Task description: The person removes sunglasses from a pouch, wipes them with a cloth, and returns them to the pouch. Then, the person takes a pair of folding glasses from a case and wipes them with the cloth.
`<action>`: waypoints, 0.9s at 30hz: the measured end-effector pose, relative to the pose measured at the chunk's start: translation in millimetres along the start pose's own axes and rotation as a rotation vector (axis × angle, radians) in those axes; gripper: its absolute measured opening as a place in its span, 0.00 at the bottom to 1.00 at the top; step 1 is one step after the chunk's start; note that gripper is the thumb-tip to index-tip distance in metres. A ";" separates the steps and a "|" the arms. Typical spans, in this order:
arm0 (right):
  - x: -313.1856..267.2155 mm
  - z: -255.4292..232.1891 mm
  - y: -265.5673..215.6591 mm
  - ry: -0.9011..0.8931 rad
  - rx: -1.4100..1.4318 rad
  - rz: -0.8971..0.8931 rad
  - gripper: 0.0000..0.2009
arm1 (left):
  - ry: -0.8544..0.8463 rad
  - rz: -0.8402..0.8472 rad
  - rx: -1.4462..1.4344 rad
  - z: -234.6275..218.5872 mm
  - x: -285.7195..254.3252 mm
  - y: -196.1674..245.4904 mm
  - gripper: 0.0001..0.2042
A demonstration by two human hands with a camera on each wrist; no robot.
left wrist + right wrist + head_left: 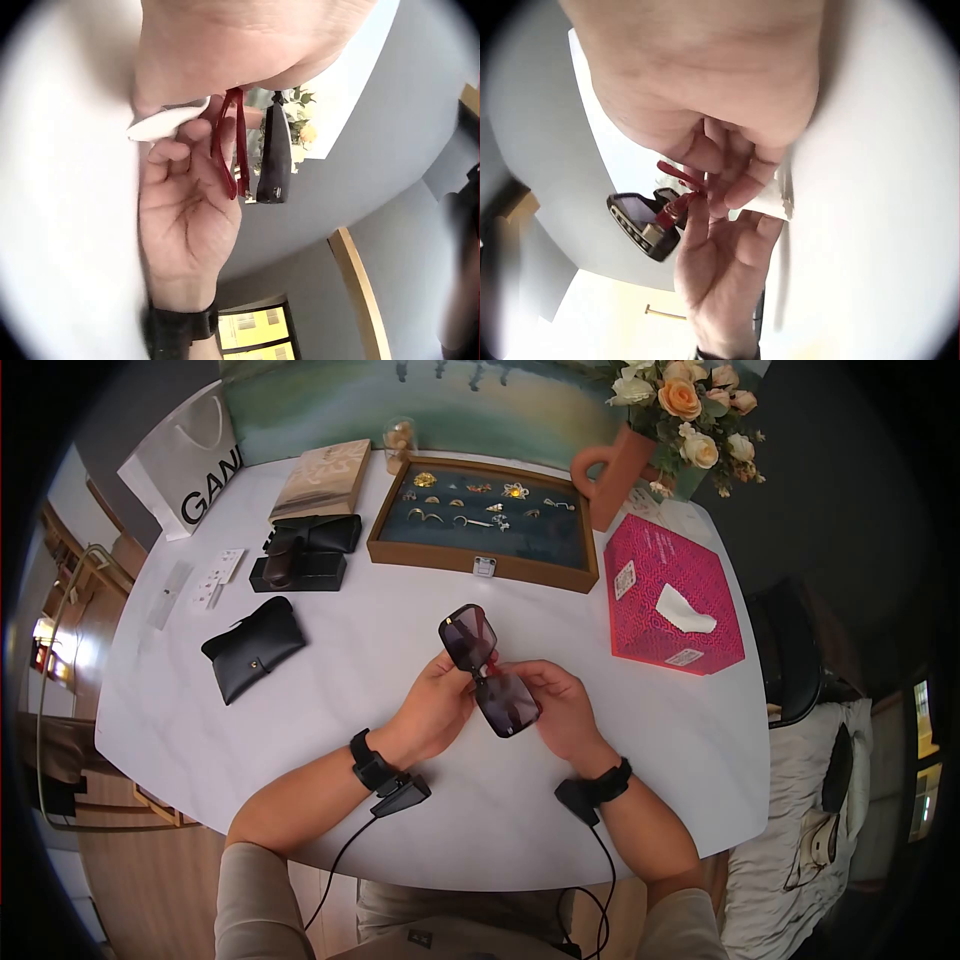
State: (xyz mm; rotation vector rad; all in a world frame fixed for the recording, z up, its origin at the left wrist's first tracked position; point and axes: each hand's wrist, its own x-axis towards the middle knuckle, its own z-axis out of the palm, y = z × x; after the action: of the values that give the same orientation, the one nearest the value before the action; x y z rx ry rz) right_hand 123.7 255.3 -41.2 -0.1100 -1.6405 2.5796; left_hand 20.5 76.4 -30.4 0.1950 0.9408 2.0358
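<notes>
A pair of sunglasses [508, 705] with large dark lenses and red temples [676, 208] is held up over the table, one lens above the other in the head view. My left hand [435, 705] pinches it near the middle, by the folded temples. From the other side my right hand [565, 705] grips the red temples, fingertips meeting the left ones behind the lenses. A white piece of cloth or tissue [165, 122] shows between the fingers of both hands; I cannot tell which hand grips it. The lenses hide most fingertips in the head view.
Ahead is a wooden jewellery case [485, 567]. A pink tissue box [675, 600] stands right, a flower vase [625, 475] behind it. To the left are a black pouch [254, 648], black glasses cases [300, 570], a book [320, 480] and a white paper bag [185, 465].
</notes>
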 end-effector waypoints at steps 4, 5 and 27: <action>-2.2 12.5 -9.1 0.064 -0.142 -0.030 0.17 | 0.057 -0.085 -0.069 6.5 -4.8 6.7 0.15; -0.4 12.7 -7.7 0.063 -0.144 -0.029 0.17 | 0.057 -0.084 -0.071 6.8 -5.7 8.0 0.15; 2.3 3.7 -11.4 0.310 -0.448 -0.257 0.12 | 0.008 0.045 0.680 0.5 0.0 -8.3 0.11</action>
State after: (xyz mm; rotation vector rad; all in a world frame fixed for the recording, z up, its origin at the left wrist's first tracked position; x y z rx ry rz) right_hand 121.3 257.1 -29.3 -0.2879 -1.9243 1.8694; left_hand 26.1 79.6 -35.7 0.5732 1.6174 1.6834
